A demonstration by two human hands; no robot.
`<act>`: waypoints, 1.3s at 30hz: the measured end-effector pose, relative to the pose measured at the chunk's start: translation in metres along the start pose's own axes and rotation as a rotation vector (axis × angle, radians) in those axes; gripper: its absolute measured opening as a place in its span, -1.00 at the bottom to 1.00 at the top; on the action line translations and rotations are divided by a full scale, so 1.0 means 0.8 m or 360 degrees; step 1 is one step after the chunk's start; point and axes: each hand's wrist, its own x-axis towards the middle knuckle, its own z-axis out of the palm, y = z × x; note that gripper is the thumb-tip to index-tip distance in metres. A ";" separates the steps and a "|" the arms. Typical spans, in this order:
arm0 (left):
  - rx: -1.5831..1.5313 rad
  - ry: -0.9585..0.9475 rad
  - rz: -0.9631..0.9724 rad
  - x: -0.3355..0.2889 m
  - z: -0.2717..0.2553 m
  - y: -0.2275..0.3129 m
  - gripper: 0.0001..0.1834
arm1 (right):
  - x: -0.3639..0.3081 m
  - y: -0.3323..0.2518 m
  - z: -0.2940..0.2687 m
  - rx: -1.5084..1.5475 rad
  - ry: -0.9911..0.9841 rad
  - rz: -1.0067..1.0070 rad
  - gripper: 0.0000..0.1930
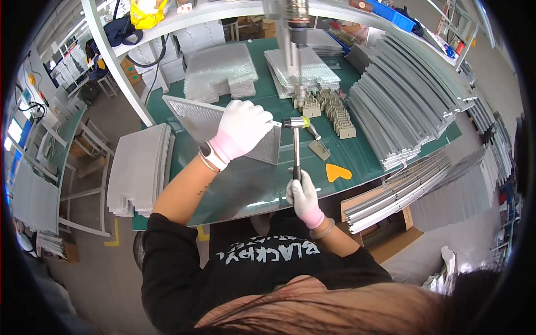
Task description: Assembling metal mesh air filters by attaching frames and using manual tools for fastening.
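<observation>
Centre-left of frame: grey panel (193, 116), upper edge slanting down rightward, left hand (244, 124) clenched over it. Centre: mallet (296, 146), handle upright in frame, head just beside panel's right corner, contact unclear; right hand (304, 195) gripping handle below.

Head cam, wide fisheye, looks dn & fwd over bench (364, 149) fr. close above.
</observation>
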 end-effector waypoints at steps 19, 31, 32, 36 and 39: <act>-0.2484 0.2010 0.0005 -0.111 -0.072 -0.017 -0.35 | 0.047 0.005 -0.085 -0.0181 -0.0238 -0.0279 -0.21; -0.3399 0.1606 0.0220 -0.065 -0.016 0.010 -0.05 | 0.069 -0.003 -0.161 -0.0623 0.0381 -0.0167 -0.47; -0.3400 0.1586 0.0205 -0.066 -0.014 0.011 -0.05 | 0.068 -0.008 -0.163 -0.0667 0.0293 -0.0141 -0.51; -0.3332 0.1553 0.0082 -0.064 -0.016 0.014 -0.07 | 0.064 -0.005 -0.166 -0.0712 0.0244 -0.0111 -0.58; -0.2875 0.1670 0.0044 -0.081 -0.024 -0.011 -0.14 | 0.061 0.005 -0.150 -0.0913 0.0408 -0.0114 -0.53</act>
